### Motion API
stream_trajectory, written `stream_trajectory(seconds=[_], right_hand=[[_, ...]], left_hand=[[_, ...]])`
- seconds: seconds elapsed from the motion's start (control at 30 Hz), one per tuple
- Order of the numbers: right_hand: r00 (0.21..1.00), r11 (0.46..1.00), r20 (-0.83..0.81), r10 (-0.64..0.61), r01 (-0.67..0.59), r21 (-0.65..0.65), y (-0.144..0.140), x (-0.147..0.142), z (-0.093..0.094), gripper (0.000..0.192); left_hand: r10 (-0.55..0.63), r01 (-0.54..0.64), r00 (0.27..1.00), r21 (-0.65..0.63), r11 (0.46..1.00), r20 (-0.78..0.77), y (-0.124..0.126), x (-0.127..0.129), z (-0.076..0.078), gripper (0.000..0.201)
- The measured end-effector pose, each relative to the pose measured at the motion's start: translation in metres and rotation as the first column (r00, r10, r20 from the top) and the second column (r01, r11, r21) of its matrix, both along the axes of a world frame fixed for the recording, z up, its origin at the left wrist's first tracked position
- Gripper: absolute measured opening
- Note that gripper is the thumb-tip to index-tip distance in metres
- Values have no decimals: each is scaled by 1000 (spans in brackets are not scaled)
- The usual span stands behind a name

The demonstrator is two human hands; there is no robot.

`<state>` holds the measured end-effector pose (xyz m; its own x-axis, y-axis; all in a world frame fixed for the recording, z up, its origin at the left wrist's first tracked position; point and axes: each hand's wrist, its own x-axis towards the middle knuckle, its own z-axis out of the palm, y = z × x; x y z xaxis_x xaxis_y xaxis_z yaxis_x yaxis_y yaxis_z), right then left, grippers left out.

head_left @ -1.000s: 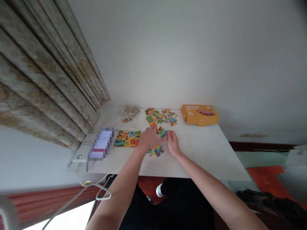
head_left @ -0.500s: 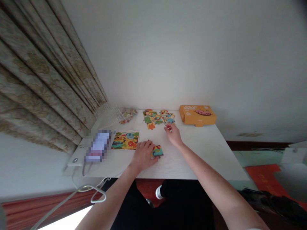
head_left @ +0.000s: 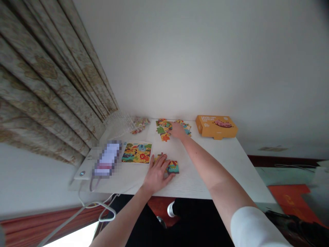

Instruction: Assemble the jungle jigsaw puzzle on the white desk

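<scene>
My left hand lies flat with fingers spread over a few joined jigsaw pieces near the table's front edge, partly covering them. My right hand reaches over the pile of loose jigsaw pieces by the wall. Its fingertips are down among the pieces and mostly hidden, so a grip on any one piece cannot be made out. Just left of my left hand lies a picture card with a lion, an elephant and other animals.
An orange puzzle box stands at the back right. At the back left are a clear plastic container and a bag of more pieces. A phone with a cable lies left on the white table.
My right hand has moved forward and left, from the near edge of the loose pieces to over them. My left hand stays on the joined pieces, its fingers more spread. The view has shifted slightly.
</scene>
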<state>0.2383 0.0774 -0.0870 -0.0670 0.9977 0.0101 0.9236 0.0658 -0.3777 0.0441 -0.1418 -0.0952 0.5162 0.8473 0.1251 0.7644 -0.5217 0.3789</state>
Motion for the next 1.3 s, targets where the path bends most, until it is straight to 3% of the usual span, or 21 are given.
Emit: stream_trajectory(seconds=[0.17, 0.3, 0.4, 0.47, 0.53, 0.6, 0.67, 0.77, 0.87, 0.93, 1.0, 1.1, 1.2, 1.3], right_hand=[[999, 1000, -45, 0, -1, -3, 3, 4, 2, 65], [981, 987, -167, 98, -73, 145, -8, 14, -6, 62], [948, 950, -255, 192, -114, 292, -24, 21, -11, 59], [915, 922, -315, 252, -129, 364, -37, 23, -11, 57], [884, 903, -369, 287, -121, 412, -51, 23, -8, 54], [863, 894, -406, 302, -108, 435, -65, 21, -5, 51], [847, 894, -426, 317, -116, 433, -76, 19, -4, 51], [826, 914, -478, 299, -103, 393, -77, 22, -3, 54], [823, 952, -559, 103, 82, 296, -60, 36, -4, 40], [835, 959, -545, -78, 212, 188, -42, 47, -3, 35], [874, 969, -453, -178, 235, 74, -27, 53, -2, 32], [956, 987, -250, -153, 159, 3, -15, 47, 1, 38], [995, 995, -19, -98, 98, 25, -12, 29, 3, 63], [991, 997, 108, -79, 80, -8, -12, 11, 5, 69]], left_hand=[[53, -52, 995, -18, 999, 84, 7, -3, -1, 42], [152, -170, 937, 29, 985, 316, 47, 0, -2, 35], [226, -252, 776, -39, 967, 589, 96, 8, 2, 34], [379, -304, 596, -238, 922, 708, 128, 16, 7, 35], [527, -207, 438, -489, 847, 728, 152, 23, 13, 40], [593, -34, 375, -629, 777, 712, 166, 28, 18, 42], [580, 65, 387, -648, 759, 717, 171, 30, 22, 35], [526, -24, 477, -588, 808, 704, 165, 27, 25, 17], [478, -155, 644, -510, 846, 598, 141, 20, 26, 15], [419, -176, 760, -463, 869, 496, 118, 15, 24, 18], [376, -195, 842, -432, 881, 387, 94, 10, 20, 20], [282, -185, 925, -348, 919, 255, 67, 5, 10, 22], [201, -165, 965, -211, 964, 165, 52, 2, 3, 18], [174, -163, 978, -99, 982, 117, 44, 1, 3, 13]])
